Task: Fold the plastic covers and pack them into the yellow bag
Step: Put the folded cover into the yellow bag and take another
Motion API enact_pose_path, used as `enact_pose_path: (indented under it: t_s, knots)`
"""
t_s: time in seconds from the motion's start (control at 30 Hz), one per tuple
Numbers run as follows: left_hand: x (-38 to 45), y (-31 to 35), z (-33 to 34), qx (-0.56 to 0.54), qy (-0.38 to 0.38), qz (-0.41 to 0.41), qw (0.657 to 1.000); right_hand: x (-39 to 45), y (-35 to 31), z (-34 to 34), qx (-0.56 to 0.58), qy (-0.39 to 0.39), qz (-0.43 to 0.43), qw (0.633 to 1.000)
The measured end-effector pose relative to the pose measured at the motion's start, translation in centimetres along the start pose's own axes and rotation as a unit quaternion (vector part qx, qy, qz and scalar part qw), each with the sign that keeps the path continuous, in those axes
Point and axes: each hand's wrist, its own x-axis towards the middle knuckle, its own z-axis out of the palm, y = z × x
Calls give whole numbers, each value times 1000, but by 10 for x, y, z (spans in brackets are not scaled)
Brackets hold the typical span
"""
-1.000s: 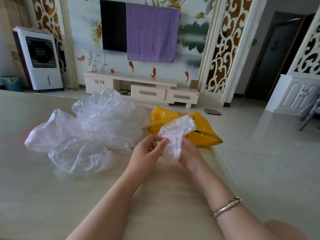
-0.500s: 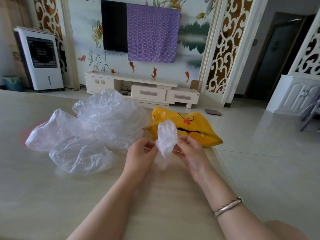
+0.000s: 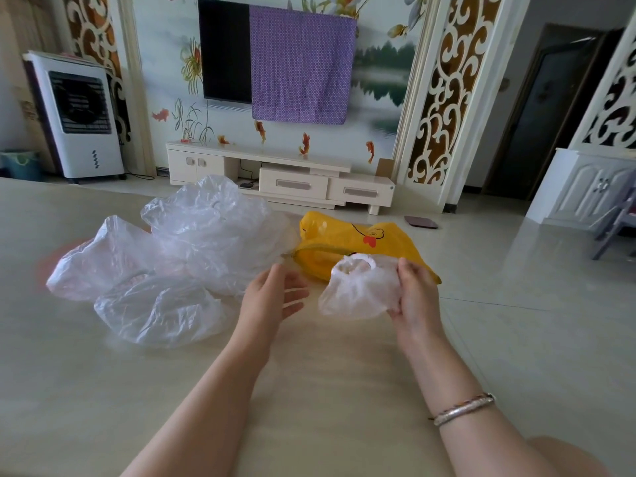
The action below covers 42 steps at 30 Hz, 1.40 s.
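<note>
Right hand (image 3: 414, 297) fingers (image 3: 406, 270) clamped on bunched cover (image 3: 358, 290), held above bench (image 3: 309, 390) just before yellow bag (image 3: 347, 242), left hand (image 3: 272, 297) fingers spread, holding nothing, beside it, loose covers (image 3: 172, 256) heaped at left on bench.

Home living room, television (image 3: 225, 49), media cabinet (image 3: 280, 179)

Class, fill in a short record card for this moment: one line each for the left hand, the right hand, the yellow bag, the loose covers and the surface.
left hand: open, holding nothing
right hand: grips a bunched plastic cover
yellow bag: lies on the table just beyond the held cover
loose covers: crumpled clear heap left of the bag
table: pale, smooth
</note>
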Motion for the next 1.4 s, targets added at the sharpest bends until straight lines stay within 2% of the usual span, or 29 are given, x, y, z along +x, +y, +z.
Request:
enact_pose_path:
  t_s: [0.13,0.2,0.3,0.37,0.47,0.53,0.6,0.67,0.77,0.9,0.97,1.03,1.1,1.17,1.27,1.4]
  knots:
    - [-1,3,3,-39,-47,-70,996,-12,-9,2,39,-135,43,989]
    - [-3,2,2,-33,-100,-88,991,-18,-12,4,35,-183,49,981]
    - [-4,0,-5,-4,-178,-88,980,-24,-11,4,-3,-208,32,978]
    - [-6,1,-7,-10,-201,-68,977,-25,-10,2,-24,-208,15,978]
    - [-6,0,-5,-22,-129,-19,991,-19,-8,-2,-82,-173,20,981]
    - [-5,0,-6,-20,-65,56,996,-14,-7,-1,-127,-160,96,974]
    - [-4,1,-8,-11,-22,139,990,-13,-4,0,-129,-188,170,959]
    - [-5,2,-8,-22,-11,182,983,-15,-2,1,-116,-203,181,955]
    - [-6,2,-8,-24,-18,206,978,-14,3,0,-148,-180,133,963]
    - [-6,0,-7,36,2,188,981,-6,8,0,-164,-83,74,980]
    - [-4,-2,-5,93,-13,93,991,-6,6,0,-129,-70,46,988]
    - [-3,3,-2,81,-66,-31,994,-10,3,3,-80,-83,23,993]
    - [-4,4,0,69,-95,-89,989,-11,3,5,-78,-90,-5,993]
    - [-4,3,0,87,-97,-79,988,-9,3,5,-86,-85,-19,992]
    - [-6,-3,-4,98,-91,24,991,-5,6,0,-94,-60,-28,993]
    - [-8,-2,-6,49,-46,89,994,0,11,-6,-226,-3,-116,967]
